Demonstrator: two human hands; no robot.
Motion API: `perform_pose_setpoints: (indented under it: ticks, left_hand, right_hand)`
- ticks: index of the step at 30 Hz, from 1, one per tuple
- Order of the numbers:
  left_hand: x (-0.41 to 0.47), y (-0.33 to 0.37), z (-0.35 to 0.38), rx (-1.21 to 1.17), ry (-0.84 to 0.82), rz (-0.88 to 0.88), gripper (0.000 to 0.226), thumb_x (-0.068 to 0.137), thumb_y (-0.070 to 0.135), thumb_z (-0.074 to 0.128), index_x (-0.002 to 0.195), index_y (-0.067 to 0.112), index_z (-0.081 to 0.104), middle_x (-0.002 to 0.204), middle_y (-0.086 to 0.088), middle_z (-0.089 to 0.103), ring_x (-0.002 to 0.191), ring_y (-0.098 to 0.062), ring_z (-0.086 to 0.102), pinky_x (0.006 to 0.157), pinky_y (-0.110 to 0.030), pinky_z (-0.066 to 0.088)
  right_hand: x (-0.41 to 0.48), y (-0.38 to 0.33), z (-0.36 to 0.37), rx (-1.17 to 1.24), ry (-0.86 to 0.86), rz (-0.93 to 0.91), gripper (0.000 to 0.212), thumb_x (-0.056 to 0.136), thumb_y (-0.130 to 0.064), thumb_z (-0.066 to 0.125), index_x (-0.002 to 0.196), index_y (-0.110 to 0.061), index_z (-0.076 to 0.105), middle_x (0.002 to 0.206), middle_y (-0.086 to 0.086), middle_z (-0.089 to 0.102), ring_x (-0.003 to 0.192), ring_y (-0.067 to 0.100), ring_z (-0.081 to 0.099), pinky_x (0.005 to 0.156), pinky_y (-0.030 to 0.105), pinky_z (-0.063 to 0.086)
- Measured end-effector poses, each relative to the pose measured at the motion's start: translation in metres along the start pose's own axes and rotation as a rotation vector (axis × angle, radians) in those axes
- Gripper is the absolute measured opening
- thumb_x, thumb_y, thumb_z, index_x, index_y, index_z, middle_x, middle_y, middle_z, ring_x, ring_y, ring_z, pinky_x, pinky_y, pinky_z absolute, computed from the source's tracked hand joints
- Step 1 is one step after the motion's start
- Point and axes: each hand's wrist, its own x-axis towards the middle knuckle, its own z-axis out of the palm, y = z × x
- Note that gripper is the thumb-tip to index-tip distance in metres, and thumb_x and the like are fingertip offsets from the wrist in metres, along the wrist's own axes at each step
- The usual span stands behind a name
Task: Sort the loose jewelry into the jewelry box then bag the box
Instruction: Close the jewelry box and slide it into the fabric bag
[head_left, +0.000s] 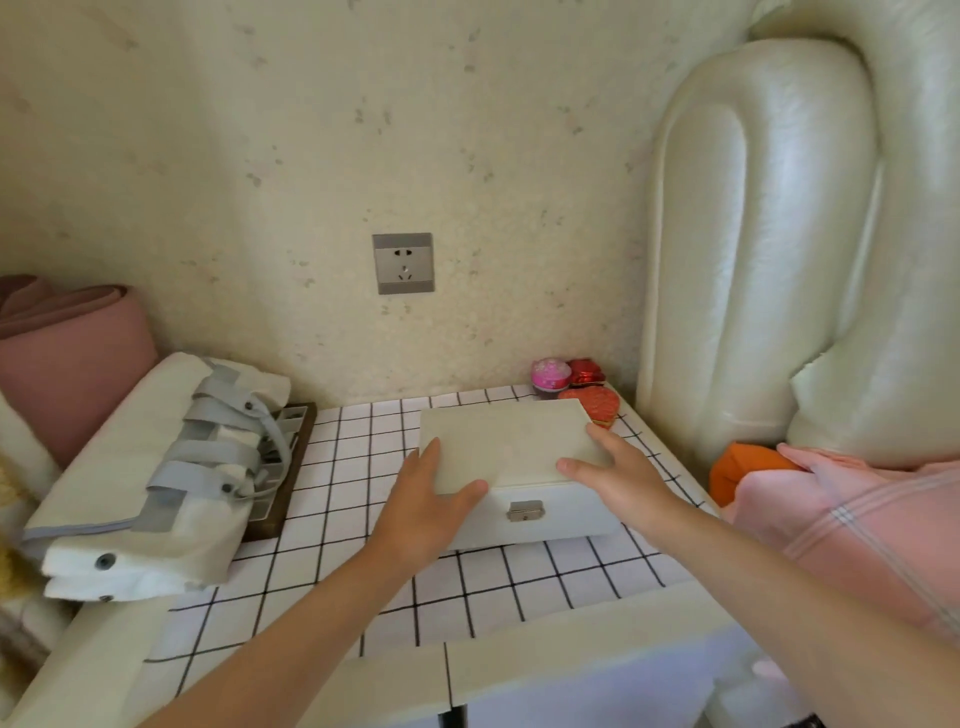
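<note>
Far left: pink cushion (67, 353) against the wall. Beside it a white bag (156, 478) with grey straps lies folded, overhanging the left edge of the grid-patterned surface (363, 571) and partly covering a dark tray (293, 447) with white dividers. Wall socket (403, 263) above the surface. Left hand (421, 509) rests flat on the front-left corner of the box (514, 447), fingers (431, 457) straight and close together, thumb along the lid's front edge. The box is white and sits toward the back right of the surface, lid down, metal latch (525, 511) on its front face; whether it is fastened cannot be told. Right hand (618, 467) lies on the lid's right side, fingers (597, 434) straight and spread apart, gripping nothing. Behind the box, in the corner: small pink and red items, not identifiable. Far right: padded headboard (753, 234).
</note>
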Motion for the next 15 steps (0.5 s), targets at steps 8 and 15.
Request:
perform_pose_setpoints:
  ticks: [8,15]
  left_hand:
    - [-0.008,0.019,0.051,0.075,0.006,0.091,0.075,0.086,0.050,0.067,0.148,0.024,0.035,0.141,0.008,0.036,0.131,-0.010,0.039,0.099,-0.015,0.027]
    - [0.005,0.024,0.051,0.166,-0.011,0.034,0.066,0.090,0.051,0.057,0.146,0.026,0.033,0.148,0.000,0.033,0.136,-0.021,0.036,0.107,-0.034,0.037]
  right_hand:
    - [-0.003,0.025,-0.046,-0.161,0.068,0.009,0.077,0.084,-0.039,0.077,0.150,-0.027,0.039,0.150,-0.009,0.045,0.128,0.009,0.046,0.105,0.024,0.035]
    - [0.003,0.012,-0.035,-0.666,0.170,-0.132,0.066,0.087,-0.057,0.059,0.144,-0.027,0.046,0.156,0.001,0.032,0.143,0.021,0.031,0.116,0.038,0.030]
